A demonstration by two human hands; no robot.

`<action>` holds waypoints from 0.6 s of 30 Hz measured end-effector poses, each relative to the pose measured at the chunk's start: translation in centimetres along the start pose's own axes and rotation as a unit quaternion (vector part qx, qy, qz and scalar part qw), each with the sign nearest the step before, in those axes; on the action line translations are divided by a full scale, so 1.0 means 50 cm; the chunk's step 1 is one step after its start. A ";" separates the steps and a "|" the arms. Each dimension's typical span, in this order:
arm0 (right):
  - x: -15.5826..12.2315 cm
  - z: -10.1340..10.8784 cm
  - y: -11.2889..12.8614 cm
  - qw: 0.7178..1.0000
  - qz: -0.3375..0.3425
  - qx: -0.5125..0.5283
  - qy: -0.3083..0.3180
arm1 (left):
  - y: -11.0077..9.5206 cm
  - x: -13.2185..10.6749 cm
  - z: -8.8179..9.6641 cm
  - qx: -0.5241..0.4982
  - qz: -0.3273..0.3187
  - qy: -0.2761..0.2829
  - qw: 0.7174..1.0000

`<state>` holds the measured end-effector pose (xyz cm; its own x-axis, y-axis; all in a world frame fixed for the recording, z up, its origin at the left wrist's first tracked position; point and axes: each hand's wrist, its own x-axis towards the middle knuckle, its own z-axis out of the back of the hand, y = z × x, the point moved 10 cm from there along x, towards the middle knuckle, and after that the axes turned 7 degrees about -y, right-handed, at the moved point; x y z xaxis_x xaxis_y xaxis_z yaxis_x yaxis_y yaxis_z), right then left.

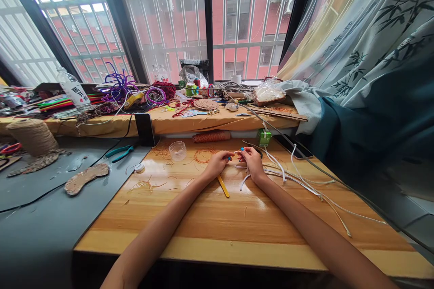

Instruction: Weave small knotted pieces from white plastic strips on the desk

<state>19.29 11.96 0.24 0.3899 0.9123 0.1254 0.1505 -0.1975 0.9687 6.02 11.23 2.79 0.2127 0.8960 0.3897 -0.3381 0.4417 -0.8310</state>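
Both my hands rest close together on the wooden table. My left hand is pinched shut on a small blue-tipped piece I cannot make out. My right hand is also closed in a pinch, on a thin white strip near a blue tip. Several white strips fan out to the right from under my right hand. A yellow flat stick lies just below my left hand. A coil of orange wire lies just left of my left hand.
A clear plastic cup, teal pliers, a twine spool and a cardboard cut-out lie to the left. A cluttered shelf with craft supplies runs along the window. A phone leans against it. Curtains hang at right.
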 end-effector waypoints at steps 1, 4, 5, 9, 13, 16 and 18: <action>0.000 0.002 0.000 1.000 -0.002 -0.001 -0.004 | 0.000 0.000 0.001 0.002 -0.002 -0.003 1.000; 0.002 0.008 0.000 1.000 -0.006 -0.001 -0.016 | -0.001 0.000 0.002 0.005 -0.012 -0.009 1.000; 0.002 0.010 0.000 1.000 -0.007 -0.001 -0.019 | -0.002 0.000 0.002 0.007 -0.016 -0.010 1.000; 0.005 0.014 0.000 1.000 -0.006 0.003 -0.026 | -0.004 0.000 0.001 0.017 -0.028 -0.009 0.999; 0.006 0.017 -0.001 0.999 -0.004 0.006 -0.034 | -0.009 -0.002 0.001 0.019 -0.035 -0.007 0.999; 0.005 0.018 -0.002 0.999 -0.004 0.008 -0.033 | -0.012 -0.003 0.001 0.029 -0.036 -0.004 0.999; 0.005 0.017 -0.002 0.999 -0.005 0.011 -0.033 | -0.013 -0.003 0.000 0.033 -0.036 -0.001 0.999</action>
<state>20.16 11.88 -0.01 0.4467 0.8889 0.1016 0.1744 -0.1979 0.9646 6.19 10.79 3.27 0.2377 0.8619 0.4479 -0.3824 0.5069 -0.7725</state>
